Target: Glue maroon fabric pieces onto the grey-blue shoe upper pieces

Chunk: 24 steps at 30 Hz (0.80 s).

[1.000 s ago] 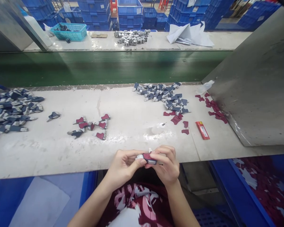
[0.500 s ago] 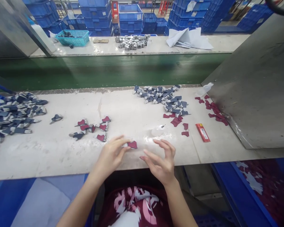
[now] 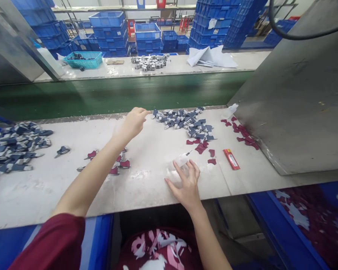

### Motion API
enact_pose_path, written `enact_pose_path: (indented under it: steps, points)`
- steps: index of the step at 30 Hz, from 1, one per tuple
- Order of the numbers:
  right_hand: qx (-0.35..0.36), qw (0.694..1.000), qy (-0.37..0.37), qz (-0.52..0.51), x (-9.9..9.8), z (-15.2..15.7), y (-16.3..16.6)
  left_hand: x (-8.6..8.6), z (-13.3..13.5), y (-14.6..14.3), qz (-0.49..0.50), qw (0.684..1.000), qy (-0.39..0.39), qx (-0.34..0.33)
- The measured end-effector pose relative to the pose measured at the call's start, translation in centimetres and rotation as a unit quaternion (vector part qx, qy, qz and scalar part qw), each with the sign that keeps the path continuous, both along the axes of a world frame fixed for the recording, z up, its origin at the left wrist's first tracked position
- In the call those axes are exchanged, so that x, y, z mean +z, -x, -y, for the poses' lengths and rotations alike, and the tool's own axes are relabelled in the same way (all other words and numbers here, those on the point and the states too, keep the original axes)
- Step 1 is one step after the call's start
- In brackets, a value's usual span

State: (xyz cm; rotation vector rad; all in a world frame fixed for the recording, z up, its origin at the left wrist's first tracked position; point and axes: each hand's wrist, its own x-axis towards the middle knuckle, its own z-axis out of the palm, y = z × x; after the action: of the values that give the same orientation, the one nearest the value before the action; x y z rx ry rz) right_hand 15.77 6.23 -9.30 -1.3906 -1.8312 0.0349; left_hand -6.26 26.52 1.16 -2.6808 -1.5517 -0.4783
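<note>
Stretched across the table, my left hand [image 3: 133, 122] has its index finger extended at the left edge of a pile of dark blue and grey pieces [image 3: 183, 119]. Its other fingers are partly hidden, and no held piece shows. My right hand [image 3: 187, 183] is open, fingers spread, just in front of a clear bottle with a thin dark tip [image 3: 181, 159] lying on the table. Whether the fingertips touch the bottle I cannot tell. Beneath my left forearm, partly covered, lies a group of pieces with maroon faces [image 3: 125, 164]. Loose maroon patches [image 3: 201, 148] lie beside the blue pile.
A larger heap of blue and grey pieces [image 3: 17, 146] is at the left. To the right are a red packet [image 3: 231, 159], more maroon patches [image 3: 245, 135] and a slanted metal panel [image 3: 298, 93]. A shelf behind holds a teal basket [image 3: 86, 62] and grey parts [image 3: 149, 63].
My left hand has gone from the near edge to the far pile. The maroon-faced piece it held is out of it, seemingly with the group at left. My right hand is closer to the bottle.
</note>
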Motion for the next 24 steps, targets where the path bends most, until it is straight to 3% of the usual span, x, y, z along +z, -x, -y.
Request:
enact_pose_path:
  steps: [2, 5, 8, 11, 15, 18, 21, 24]
  points:
    - [-0.001, 0.999, -0.038, -0.014, 0.2, 0.1, -0.1, -1.4, -3.4, -2.0, -0.047, 0.998, 0.033, -0.036]
    - [0.003, 0.991, -0.119, -0.066, 0.4, 0.5, -0.4, -3.1, -6.3, -4.0, -0.067, 0.995, 0.049, -0.061]
    - [0.028, 0.972, -0.191, -0.131, 0.2, 0.9, -0.8, -3.5, -7.1, -4.6, -0.056, 0.994, 0.052, -0.08]
    - [0.028, 0.958, -0.221, -0.178, -0.2, 1.3, -1.1, -3.1, -6.2, -4.6, -0.042, 0.994, 0.051, -0.091]
    - [0.002, 0.948, -0.261, -0.181, -0.8, 1.5, -1.4, -2.0, -1.2, -4.2, 0.072, 0.993, 0.037, -0.089]
    - [-0.035, 0.947, -0.259, -0.184, -1.1, 1.7, -1.4, -1.6, 5.1, -3.5, 0.273, 0.949, 0.13, -0.086]
    - [-0.097, 0.943, -0.234, -0.214, -1.2, 1.9, -1.4, -2.3, 11.7, -3.1, 0.369, 0.885, 0.265, -0.1]
    - [-0.154, 0.94, -0.186, -0.242, -1.3, 2.3, -1.3, -4.1, 16.6, -3.0, 0.361, 0.885, 0.291, -0.045]
